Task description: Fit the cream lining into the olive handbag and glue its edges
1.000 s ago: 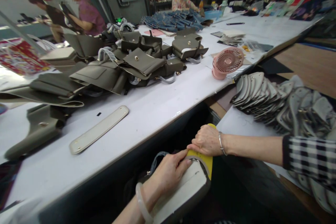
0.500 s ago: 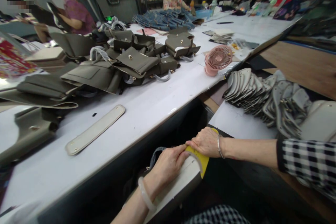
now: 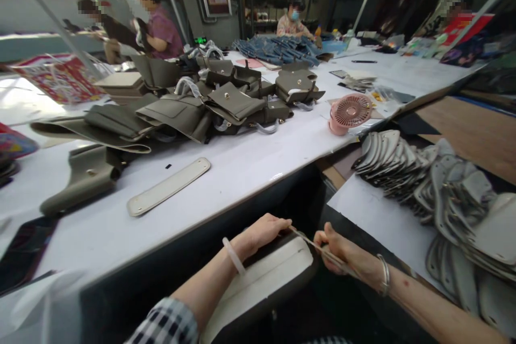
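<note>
My left hand (image 3: pixel 264 231) lies over the far corner of a dark bag body (image 3: pixel 278 293), with its fingertips pinched at one end of a thin tan strip (image 3: pixel 308 241). The strip runs taut and nearly edge-on to my right hand (image 3: pixel 338 252), whose fingers are curled round it with the thumb raised. Facing up on the bag body is a long pale panel (image 3: pixel 266 277) with a lengthwise crease. Whether the strip is joined to the bag is hidden.
On the white table (image 3: pixel 242 172) lie a pale strap piece (image 3: pixel 169 187) with holes at its ends and several olive bags (image 3: pixel 173 115). A pink fan (image 3: pixel 350 112) stands near the edge. Stacked grey pieces (image 3: pixel 455 183) sit to the right. Several people are farther back.
My right hand has moved right and down, away from my left. The curved yellow piece at the bag's corner no longer shows its yellow face. The view has shifted left and up.
</note>
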A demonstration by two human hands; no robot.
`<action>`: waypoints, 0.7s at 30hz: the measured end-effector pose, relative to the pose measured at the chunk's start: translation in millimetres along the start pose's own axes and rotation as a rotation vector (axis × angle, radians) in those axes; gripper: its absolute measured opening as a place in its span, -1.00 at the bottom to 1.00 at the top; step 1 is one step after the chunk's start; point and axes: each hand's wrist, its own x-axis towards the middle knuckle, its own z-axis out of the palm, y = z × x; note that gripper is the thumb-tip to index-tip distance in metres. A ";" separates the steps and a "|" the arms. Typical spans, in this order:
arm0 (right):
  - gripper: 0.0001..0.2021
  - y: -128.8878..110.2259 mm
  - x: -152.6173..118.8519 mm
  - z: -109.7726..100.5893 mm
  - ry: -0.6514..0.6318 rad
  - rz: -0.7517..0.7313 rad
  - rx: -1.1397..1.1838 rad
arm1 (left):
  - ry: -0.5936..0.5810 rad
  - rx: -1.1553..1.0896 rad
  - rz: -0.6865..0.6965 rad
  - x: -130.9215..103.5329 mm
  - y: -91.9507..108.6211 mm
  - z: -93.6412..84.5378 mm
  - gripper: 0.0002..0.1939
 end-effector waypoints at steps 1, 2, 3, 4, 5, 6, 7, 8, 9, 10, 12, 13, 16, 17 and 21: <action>-0.12 2.2 -1.0 -1.2 -0.051 -0.008 0.119 | -0.004 -0.023 -0.019 1.4 -0.1 -0.7 -0.45; -0.10 4.0 -1.2 -2.2 -0.111 -0.024 0.266 | -0.015 -0.047 -0.037 2.2 -0.4 -1.6 -0.42; -0.08 5.5 -0.8 -3.1 -0.178 -0.047 0.429 | -0.030 -0.073 -0.054 2.6 -0.7 -2.9 -0.37; -0.07 6.5 0.3 -3.5 -0.239 -0.074 0.587 | -0.047 -0.100 -0.067 2.7 -1.1 -4.4 -0.32; -0.07 7.0 1.9 -3.6 -0.282 -0.101 0.713 | -0.062 -0.125 -0.078 2.7 -1.6 -6.2 -0.27; -0.10 6.8 3.8 -3.2 -0.291 -0.125 0.785 | -0.075 -0.151 -0.087 2.8 -2.1 -8.0 -0.23; -0.15 6.0 5.8 -2.4 -0.264 -0.143 0.793 | -0.084 -0.175 -0.097 3.0 -2.6 -10.0 -0.21; -0.21 4.6 7.7 -1.2 -0.213 -0.159 0.777 | -0.090 -0.198 -0.107 3.4 -3.1 -11.9 -0.20; -0.26 2.9 9.5 0.3 -0.155 -0.174 0.758 | -0.096 -0.220 -0.119 3.6 -3.6 -13.6 -0.20; -0.30 1.1 11.3 1.9 -0.102 -0.188 0.750 | -0.102 -0.248 -0.135 3.6 -3.9 -15.0 -0.18; -0.31 -2.4 15.3 5.1 -0.019 -0.205 0.738 | -0.112 -0.241 -0.131 2.4 -4.5 -16.2 -0.15; -0.32 -3.7 17.9 6.7 0.017 -0.195 0.708 | -0.112 -0.202 -0.110 1.1 -4.6 -15.7 -0.16; -0.43 -5.5 29.2 11.2 0.102 -0.120 0.541 | -0.067 -0.009 -0.022 -3.1 -4.8 -10.3 -0.32; -0.48 -5.3 33.6 12.3 0.113 -0.102 0.491 | -0.038 0.051 0.001 -3.8 -4.8 -7.8 -0.41; -0.54 -2.0 45.9 13.6 0.104 -0.117 0.387 | 0.066 0.200 0.042 -0.1 -5.4 -0.8 -0.67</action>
